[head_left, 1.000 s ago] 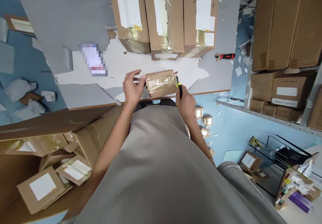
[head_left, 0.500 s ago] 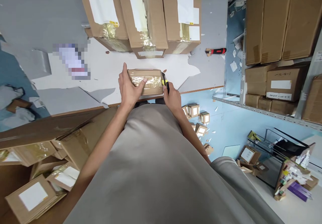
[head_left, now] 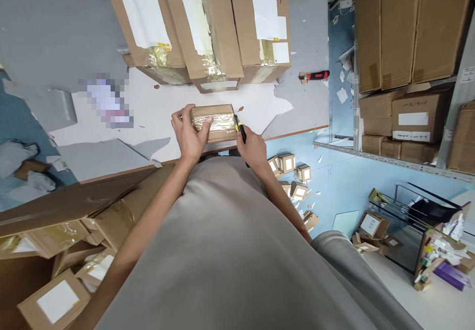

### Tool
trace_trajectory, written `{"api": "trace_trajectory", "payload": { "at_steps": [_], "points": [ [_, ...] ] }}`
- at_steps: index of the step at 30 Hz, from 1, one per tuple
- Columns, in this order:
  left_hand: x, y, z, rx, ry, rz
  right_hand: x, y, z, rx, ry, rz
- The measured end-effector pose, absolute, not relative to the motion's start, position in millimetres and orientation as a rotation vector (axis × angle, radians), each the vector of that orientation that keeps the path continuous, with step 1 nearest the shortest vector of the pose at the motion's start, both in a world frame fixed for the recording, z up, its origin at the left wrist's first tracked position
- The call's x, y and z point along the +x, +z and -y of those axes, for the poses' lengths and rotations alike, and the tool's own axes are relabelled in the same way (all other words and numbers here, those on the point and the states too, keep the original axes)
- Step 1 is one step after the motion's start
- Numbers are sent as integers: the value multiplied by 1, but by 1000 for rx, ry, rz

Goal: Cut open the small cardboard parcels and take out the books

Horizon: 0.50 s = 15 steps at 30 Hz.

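Observation:
A small cardboard box (head_left: 217, 134) with shiny clear tape along its top lies near the front edge of the table. My left hand (head_left: 190, 134) grips its left end, thumb lying across the taped face and fingers round the far side. In my right hand (head_left: 253, 148) is a black and yellow utility knife (head_left: 240, 128), its tip against the box's right end. My right fingers are wrapped round the handle, and how deep the blade goes cannot be made out.
Three large taped cartons (head_left: 204, 33) stand at the back of the table. A red and black cutter (head_left: 314, 75) lies to their right. Shelves (head_left: 404, 112) of boxes rise at right; small boxes (head_left: 286, 163) lie on the blue floor. An open carton (head_left: 74, 206) holds boxes at lower left.
The knife has tilted, its tip moving left along the box's right end. The box has turned slightly between my hands. The whole view has shifted a little.

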State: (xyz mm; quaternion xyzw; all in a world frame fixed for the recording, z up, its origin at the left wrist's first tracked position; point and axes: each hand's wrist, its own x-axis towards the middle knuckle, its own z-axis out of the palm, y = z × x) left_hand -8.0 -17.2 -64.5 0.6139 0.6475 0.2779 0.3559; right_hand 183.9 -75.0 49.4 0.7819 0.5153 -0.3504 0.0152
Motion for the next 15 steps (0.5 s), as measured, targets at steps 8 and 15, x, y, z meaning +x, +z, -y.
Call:
{"api": "trace_trajectory", "payload": {
  "at_steps": [8,15],
  "points": [
    [-5,-65,20,1598,719,-1683,155,73,51,2352,-920,-1416],
    [1,-70,17,1554,743,-1705,138,78,51,2268,-826,-1335]
  ]
}}
